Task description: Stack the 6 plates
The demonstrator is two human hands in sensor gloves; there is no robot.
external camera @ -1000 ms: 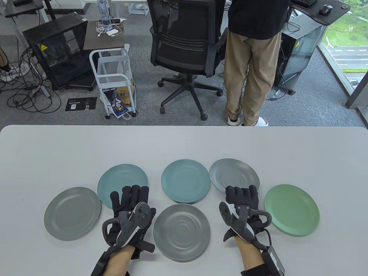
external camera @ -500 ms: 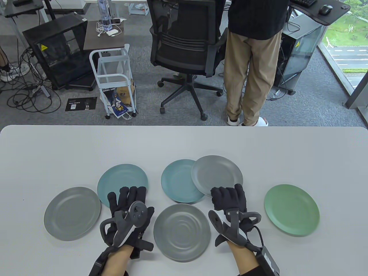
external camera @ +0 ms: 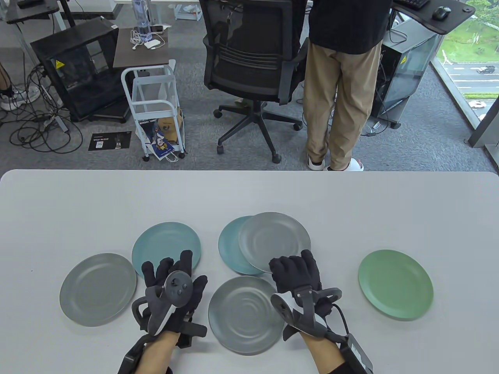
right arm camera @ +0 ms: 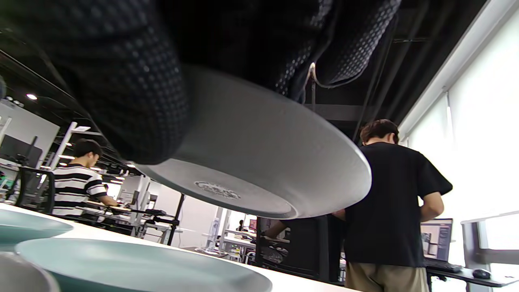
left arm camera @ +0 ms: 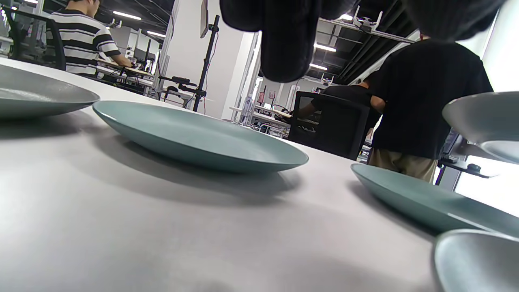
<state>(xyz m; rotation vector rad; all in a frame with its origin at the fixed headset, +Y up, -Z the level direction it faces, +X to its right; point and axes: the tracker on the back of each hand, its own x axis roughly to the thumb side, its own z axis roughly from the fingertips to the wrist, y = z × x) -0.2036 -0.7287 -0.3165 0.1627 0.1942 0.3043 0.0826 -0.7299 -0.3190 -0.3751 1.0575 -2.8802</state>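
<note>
My right hand [external camera: 294, 269] grips the near rim of a grey plate [external camera: 275, 240] and holds it in the air, overlapping the middle teal plate [external camera: 230, 247]. The right wrist view shows the grey plate's underside [right arm camera: 259, 170] above that teal plate [right arm camera: 134, 263]. My left hand [external camera: 171, 272] is empty, fingers spread, at the near edge of the left teal plate [external camera: 165, 243]. Another grey plate [external camera: 97, 288] lies far left, a darker grey plate [external camera: 245, 313] lies near centre, and a green plate [external camera: 395, 284] lies at the right.
The white table [external camera: 249, 194] ends at a far edge, behind which stand an office chair [external camera: 249, 58] and a person [external camera: 343, 78]. The far half of the table is bare.
My right hand has lifted the grey plate and carried it left, from beside the middle teal plate to over it. My left hand has drawn back a little toward me.
</note>
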